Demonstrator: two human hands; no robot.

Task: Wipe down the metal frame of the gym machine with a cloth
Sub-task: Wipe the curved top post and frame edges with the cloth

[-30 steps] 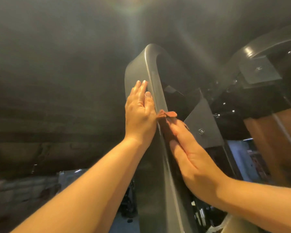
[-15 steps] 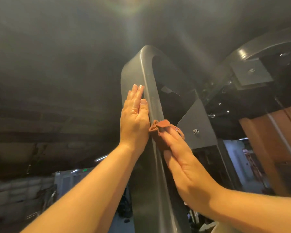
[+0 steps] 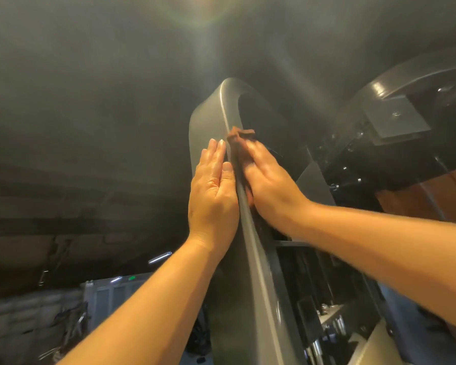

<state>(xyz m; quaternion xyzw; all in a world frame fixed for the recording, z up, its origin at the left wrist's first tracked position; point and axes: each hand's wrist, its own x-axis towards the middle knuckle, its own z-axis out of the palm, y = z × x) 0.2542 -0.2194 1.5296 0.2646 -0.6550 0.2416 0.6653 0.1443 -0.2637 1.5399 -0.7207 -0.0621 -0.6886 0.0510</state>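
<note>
The left hand [image 3: 213, 196] lay open, bracing the frame [image 3: 208, 119]; the right hand [image 3: 271, 188] pressed the cloth [image 3: 238, 139], best kept flat with firm pressure.

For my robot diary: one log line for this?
step: wiping | right hand: presses cloth on frame | left hand: flat on frame

The grey metal frame [image 3: 211, 119] bears a flat left hand [image 3: 213, 196] and a brown cloth [image 3: 239, 143] pressed by the right hand [image 3: 270, 185].

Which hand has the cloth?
The right hand has it: it presses the reddish-brown cloth against the grey frame. The left hand lies flat and bare on the frame's other side.
</note>
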